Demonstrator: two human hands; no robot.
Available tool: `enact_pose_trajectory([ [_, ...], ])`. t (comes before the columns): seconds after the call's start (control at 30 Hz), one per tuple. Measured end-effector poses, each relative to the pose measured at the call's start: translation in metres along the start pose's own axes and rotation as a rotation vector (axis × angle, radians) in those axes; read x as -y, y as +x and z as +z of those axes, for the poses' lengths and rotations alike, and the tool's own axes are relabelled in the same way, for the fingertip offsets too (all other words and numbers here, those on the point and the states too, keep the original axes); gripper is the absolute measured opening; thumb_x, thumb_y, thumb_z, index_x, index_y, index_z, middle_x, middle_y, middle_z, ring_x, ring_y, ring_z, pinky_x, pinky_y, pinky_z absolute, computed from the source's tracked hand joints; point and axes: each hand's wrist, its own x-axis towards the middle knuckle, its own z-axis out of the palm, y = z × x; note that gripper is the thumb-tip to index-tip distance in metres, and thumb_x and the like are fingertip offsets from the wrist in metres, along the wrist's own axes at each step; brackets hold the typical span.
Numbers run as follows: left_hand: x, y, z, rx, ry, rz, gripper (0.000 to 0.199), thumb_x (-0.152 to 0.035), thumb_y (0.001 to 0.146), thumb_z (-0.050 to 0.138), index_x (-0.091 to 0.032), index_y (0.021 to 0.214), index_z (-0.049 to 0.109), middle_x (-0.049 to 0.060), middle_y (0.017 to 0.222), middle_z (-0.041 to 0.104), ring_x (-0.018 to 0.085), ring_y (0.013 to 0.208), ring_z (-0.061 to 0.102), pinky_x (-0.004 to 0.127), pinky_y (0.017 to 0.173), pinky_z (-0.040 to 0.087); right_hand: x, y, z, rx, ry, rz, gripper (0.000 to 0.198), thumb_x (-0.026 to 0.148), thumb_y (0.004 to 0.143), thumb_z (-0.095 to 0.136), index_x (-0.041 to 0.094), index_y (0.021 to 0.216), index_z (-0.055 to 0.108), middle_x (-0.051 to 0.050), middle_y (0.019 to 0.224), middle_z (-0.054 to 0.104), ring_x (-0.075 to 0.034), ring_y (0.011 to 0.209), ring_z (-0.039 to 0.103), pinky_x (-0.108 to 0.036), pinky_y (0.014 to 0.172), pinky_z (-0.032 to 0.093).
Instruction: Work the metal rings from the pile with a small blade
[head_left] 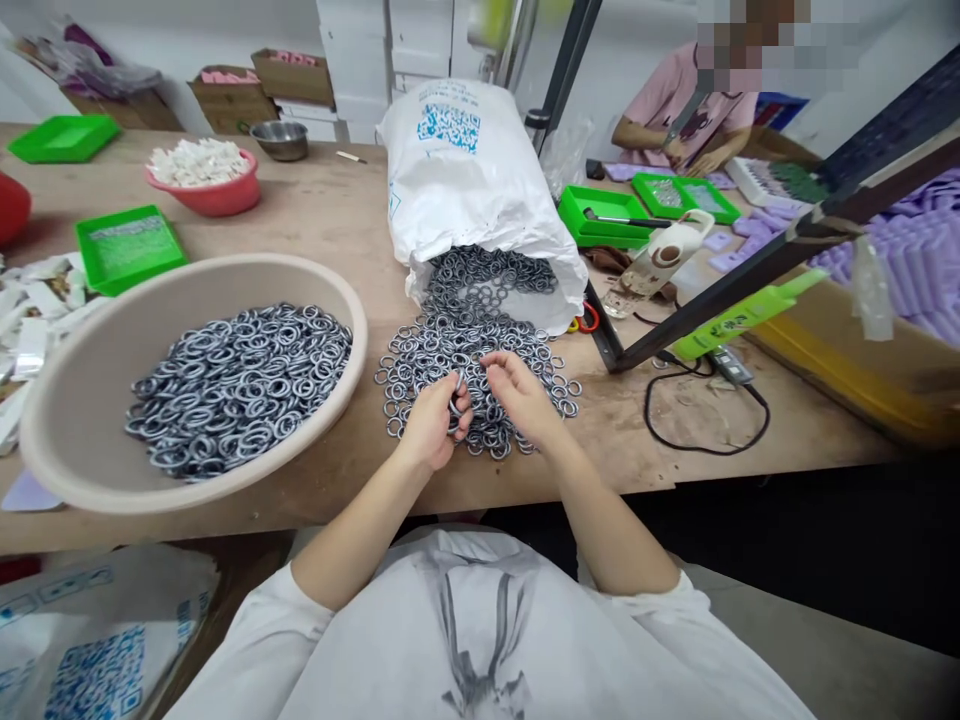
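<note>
Grey rings spill from the mouth of a white sack point(480, 180) into a loose pile point(409, 350) on the wooden table. Over the near part of this pile, my left hand point(435, 422) is closed with a few grey rings point(455, 400) in its curled fingers. Just to its right, my right hand point(521, 398) hovers low over the rings, fingers stretched out and slightly bent, with nothing visible in them. The two hands are close together but apart. A large beige basin point(349, 370) on the left holds many more of the same rings.
Green trays point(135, 250), a red bowl point(240, 190) of white pieces and a steel bowl point(280, 140) stand at the left. A dark metal frame point(675, 325), a cable point(709, 450) and a cream bottle point(664, 255) lie right. Another person point(690, 120) works across the table.
</note>
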Motion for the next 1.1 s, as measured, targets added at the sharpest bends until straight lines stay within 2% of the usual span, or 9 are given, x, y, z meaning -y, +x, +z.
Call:
enact_pose_trajectory([
  [0.07, 0.003, -0.004, 0.001, 0.009, 0.027, 0.047, 0.044, -0.056, 0.076, 0.072, -0.019, 0.075, 0.049, -0.008, 0.059, 0.043, 0.005, 0.04, 0.041, 0.017, 0.035, 0.026, 0.01, -0.017, 0.004, 0.032, -0.072, -0.091, 0.026, 0.048, 0.095, 0.055, 0.024, 0.105, 0.058, 0.001, 0.082, 0.068, -0.015, 0.073, 0.063, -0.029, 0.069, 0.047],
  [0.17, 0.005, -0.011, 0.005, -0.005, 0.06, 0.068, 0.043, -0.055, 0.076, 0.072, -0.019, 0.073, 0.049, -0.008, 0.056, 0.044, 0.005, 0.039, 0.041, 0.018, 0.035, 0.027, 0.023, -0.036, 0.007, 0.043, -0.172, -0.137, 0.018, 0.042, 0.095, 0.057, 0.025, 0.1, 0.057, -0.001, 0.087, 0.074, -0.018, 0.078, 0.07, -0.032, 0.074, 0.05],
  [0.47, 0.0, -0.024, 0.012, 0.008, 0.091, 0.05, 0.037, -0.049, 0.075, 0.069, -0.02, 0.074, 0.046, -0.008, 0.056, 0.044, 0.006, 0.039, 0.042, 0.017, 0.034, 0.027, 0.029, -0.042, 0.005, 0.0, -0.317, -0.173, 0.02, 0.044, 0.092, 0.06, 0.024, 0.095, 0.059, -0.004, 0.089, 0.074, -0.02, 0.078, 0.07, -0.031, 0.069, 0.049],
  [0.53, 0.0, -0.028, 0.012, 0.06, 0.098, 0.049, 0.039, -0.05, 0.075, 0.07, -0.02, 0.073, 0.046, -0.008, 0.057, 0.043, 0.006, 0.04, 0.042, 0.017, 0.035, 0.027, 0.023, -0.039, 0.002, -0.025, -0.291, -0.157, 0.022, 0.045, 0.092, 0.061, 0.024, 0.094, 0.059, -0.002, 0.083, 0.072, -0.019, 0.074, 0.067, -0.03, 0.066, 0.047],
  [0.63, 0.0, -0.035, 0.012, 0.18, 0.135, 0.026, 0.042, -0.052, 0.078, 0.069, -0.019, 0.071, 0.044, -0.007, 0.059, 0.042, 0.005, 0.042, 0.043, 0.017, 0.037, 0.028, 0.013, -0.031, -0.004, -0.169, -0.226, -0.135, 0.024, 0.047, 0.092, 0.06, 0.023, 0.092, 0.059, 0.0, 0.076, 0.066, -0.016, 0.066, 0.06, -0.029, 0.063, 0.045],
  [0.7, 0.001, -0.037, 0.012, 0.182, 0.155, 0.039, 0.042, -0.053, 0.079, 0.068, -0.019, 0.07, 0.044, -0.007, 0.059, 0.042, 0.005, 0.042, 0.043, 0.017, 0.037, 0.027, 0.01, -0.028, -0.006, -0.216, -0.155, -0.134, 0.027, 0.049, 0.093, 0.058, 0.023, 0.097, 0.061, -0.001, 0.078, 0.066, -0.015, 0.066, 0.058, -0.029, 0.062, 0.045],
  [0.8, 0.004, -0.036, 0.01, 0.094, 0.159, 0.104, 0.044, -0.054, 0.076, 0.071, -0.019, 0.071, 0.044, -0.008, 0.059, 0.042, 0.005, 0.042, 0.043, 0.017, 0.037, 0.028, 0.014, -0.034, 0.0, -0.114, -0.055, -0.11, 0.038, 0.055, 0.087, 0.066, 0.024, 0.108, 0.062, -0.001, 0.08, 0.066, -0.016, 0.067, 0.059, -0.029, 0.059, 0.047],
  [0.87, 0.007, -0.033, 0.009, 0.073, 0.171, 0.12, 0.046, -0.056, 0.074, 0.072, -0.019, 0.072, 0.044, -0.008, 0.059, 0.042, 0.006, 0.041, 0.043, 0.017, 0.037, 0.029, 0.017, -0.04, 0.008, -0.037, 0.014, -0.063, 0.04, 0.057, 0.081, 0.072, 0.025, 0.102, 0.063, 0.001, 0.075, 0.066, -0.017, 0.066, 0.062, -0.029, 0.057, 0.048],
  [1.1, 0.01, -0.04, 0.005, 0.167, 0.233, 0.084, 0.048, -0.06, 0.076, 0.071, -0.018, 0.074, 0.048, -0.008, 0.059, 0.041, 0.005, 0.042, 0.042, 0.017, 0.037, 0.029, 0.023, -0.05, 0.023, 0.056, 0.392, 0.081, 0.043, 0.063, 0.079, 0.071, 0.024, 0.082, 0.054, 0.005, 0.063, 0.064, -0.016, 0.052, 0.063, -0.029, 0.049, 0.052],
])
